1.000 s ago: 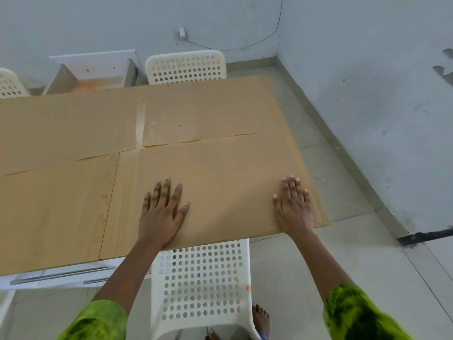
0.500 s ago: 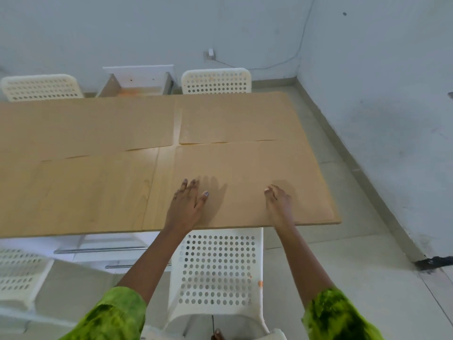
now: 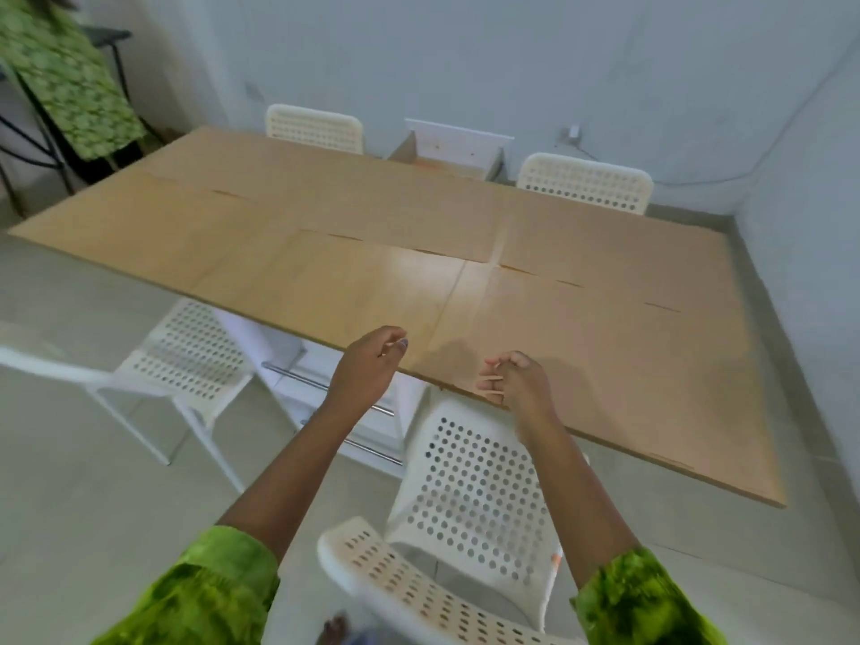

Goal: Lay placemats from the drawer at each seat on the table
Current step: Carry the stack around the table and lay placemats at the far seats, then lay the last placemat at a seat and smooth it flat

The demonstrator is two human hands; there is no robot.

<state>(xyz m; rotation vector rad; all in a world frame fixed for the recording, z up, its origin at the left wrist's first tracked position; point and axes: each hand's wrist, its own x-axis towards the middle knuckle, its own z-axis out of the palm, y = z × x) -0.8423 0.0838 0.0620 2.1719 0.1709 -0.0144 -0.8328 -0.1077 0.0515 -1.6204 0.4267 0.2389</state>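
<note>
Several tan placemats lie flat on the wooden table (image 3: 372, 290). The nearest placemat (image 3: 614, 365) covers the front right seat, and another placemat (image 3: 619, 249) lies behind it. My left hand (image 3: 367, 365) hovers over the table's front edge, fingers loosely curled and holding nothing. My right hand (image 3: 516, 379) hangs just above the near mat's front left corner, fingers loosely curled and also holding nothing. The white drawer (image 3: 449, 153) stands pulled out beyond the table's far edge.
A white perforated chair (image 3: 470, 495) stands right below my hands, another chair (image 3: 186, 351) to its left. Two more chairs (image 3: 586, 183) stand at the far side. A rack with green cloth (image 3: 70, 81) is at the back left. A wall runs close on the right.
Both hands have lifted off the near right placemat and pulled back to the table's edge, fingers curling. My view has moved back and swung left, so more of the table shows.
</note>
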